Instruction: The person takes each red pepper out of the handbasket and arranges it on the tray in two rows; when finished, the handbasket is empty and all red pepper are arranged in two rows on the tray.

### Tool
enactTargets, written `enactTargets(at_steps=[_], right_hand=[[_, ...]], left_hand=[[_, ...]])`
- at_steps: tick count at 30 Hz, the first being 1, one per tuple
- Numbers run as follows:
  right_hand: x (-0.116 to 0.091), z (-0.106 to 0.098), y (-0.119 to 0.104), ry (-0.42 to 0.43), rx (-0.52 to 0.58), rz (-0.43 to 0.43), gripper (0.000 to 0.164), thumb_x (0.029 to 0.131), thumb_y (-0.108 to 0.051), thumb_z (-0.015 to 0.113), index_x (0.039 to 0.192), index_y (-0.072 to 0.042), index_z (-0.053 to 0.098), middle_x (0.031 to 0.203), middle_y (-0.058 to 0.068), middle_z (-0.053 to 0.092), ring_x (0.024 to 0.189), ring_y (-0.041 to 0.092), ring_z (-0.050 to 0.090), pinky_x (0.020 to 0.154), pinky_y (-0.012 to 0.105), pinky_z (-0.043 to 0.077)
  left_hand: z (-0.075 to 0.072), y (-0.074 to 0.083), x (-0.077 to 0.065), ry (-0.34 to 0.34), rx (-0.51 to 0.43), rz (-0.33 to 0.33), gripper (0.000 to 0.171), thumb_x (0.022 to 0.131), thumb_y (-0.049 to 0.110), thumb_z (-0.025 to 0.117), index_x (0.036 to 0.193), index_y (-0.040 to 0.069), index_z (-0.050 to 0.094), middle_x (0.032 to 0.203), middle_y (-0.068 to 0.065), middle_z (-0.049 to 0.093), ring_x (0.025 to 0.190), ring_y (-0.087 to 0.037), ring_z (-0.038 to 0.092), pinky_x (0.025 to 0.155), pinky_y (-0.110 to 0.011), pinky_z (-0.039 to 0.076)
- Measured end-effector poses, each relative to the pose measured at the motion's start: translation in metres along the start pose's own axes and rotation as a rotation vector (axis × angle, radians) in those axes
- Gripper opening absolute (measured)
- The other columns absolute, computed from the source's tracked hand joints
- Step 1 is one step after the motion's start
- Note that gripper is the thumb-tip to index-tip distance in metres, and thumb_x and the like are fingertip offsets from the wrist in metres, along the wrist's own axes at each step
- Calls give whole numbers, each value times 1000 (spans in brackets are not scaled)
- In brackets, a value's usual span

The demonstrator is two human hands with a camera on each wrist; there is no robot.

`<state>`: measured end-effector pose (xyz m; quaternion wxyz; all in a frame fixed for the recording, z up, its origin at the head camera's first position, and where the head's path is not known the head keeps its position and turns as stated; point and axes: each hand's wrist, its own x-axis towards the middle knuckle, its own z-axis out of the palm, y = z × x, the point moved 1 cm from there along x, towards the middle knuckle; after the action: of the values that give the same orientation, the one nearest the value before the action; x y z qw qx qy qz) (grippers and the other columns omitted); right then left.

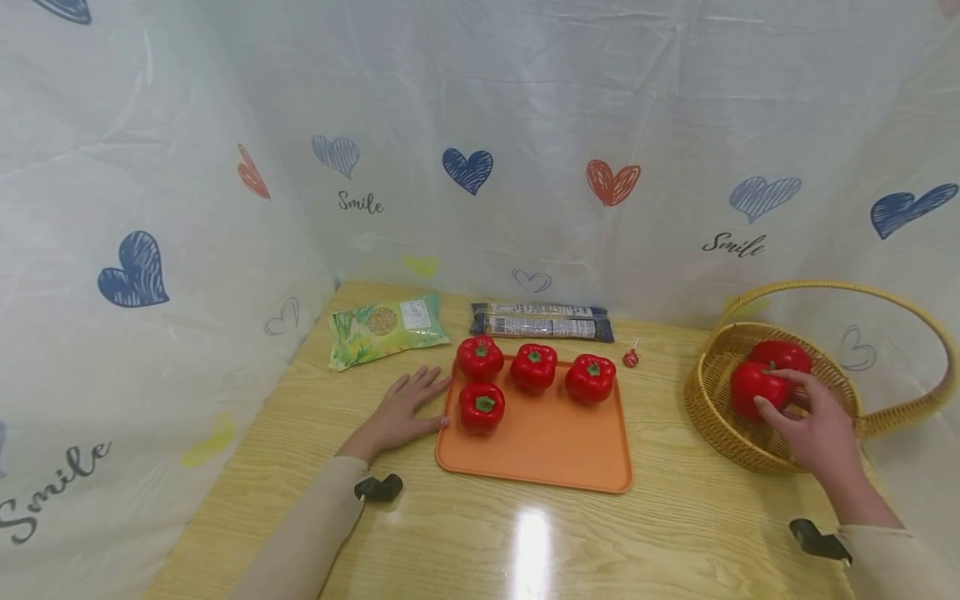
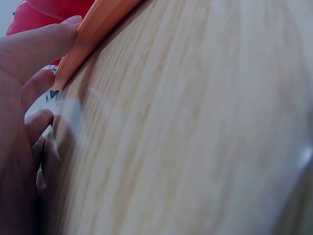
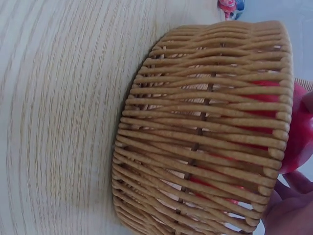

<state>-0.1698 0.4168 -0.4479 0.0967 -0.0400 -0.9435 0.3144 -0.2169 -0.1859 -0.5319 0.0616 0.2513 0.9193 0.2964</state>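
At the right, my right hand point(image 1: 823, 429) grips a red bell pepper point(image 1: 752, 390) by its sides, inside the wicker basket point(image 1: 701, 408). Behind that one lies another red pepper point(image 1: 782, 356). In the right wrist view the held pepper point(image 3: 296, 142) shows above the basket rim, and red shows through the weave. My left hand point(image 1: 401, 417) rests on the table with fingers spread, thumb and index fingertip at the left edge of the orange tray point(image 1: 555, 446). Several red bell peppers with green stems stand on the tray, the nearest pepper point(image 1: 482, 408) close to that hand.
A green and yellow packet point(image 1: 388, 330) lies at the back left. Behind the tray is a long dark packet point(image 1: 542, 322), with a small wrapped lollipop point(image 1: 631, 357) right of it. The basket's tall handle point(image 1: 911, 304) arches over its right side. A printed curtain hangs behind the table.
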Motion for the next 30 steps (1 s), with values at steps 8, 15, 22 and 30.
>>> enactTargets(at_steps=[8,15,22,30], right_hand=[[-4,3,-6,11,42,-41,58,97,-25,72,140,4,44,136,38,45,114,63,50,65,-3,39],[-7,5,-11,-13,87,-27,62,97,-25,71,144,1,40,140,37,44,115,64,49,64,0,44],[-9,5,-18,11,108,-47,62,97,-22,72,147,-2,41,140,36,45,114,65,50,65,0,44],[-13,5,-21,32,107,-53,62,96,-22,73,148,-6,43,139,32,46,111,43,60,67,1,45]], left_hand=[[-1,1,-1,-2,0,-5,77,95,50,67,159,18,39,167,-13,25,156,-34,11,124,-55,3],[-1,1,0,1,4,-1,77,95,50,67,159,17,39,167,-12,25,156,-33,11,124,-54,4],[-1,1,-1,2,4,-1,77,95,50,67,159,17,39,167,-12,26,156,-34,11,124,-55,4],[-1,2,-1,5,-2,6,77,95,49,67,159,17,38,166,-13,26,156,-35,11,124,-55,4]])
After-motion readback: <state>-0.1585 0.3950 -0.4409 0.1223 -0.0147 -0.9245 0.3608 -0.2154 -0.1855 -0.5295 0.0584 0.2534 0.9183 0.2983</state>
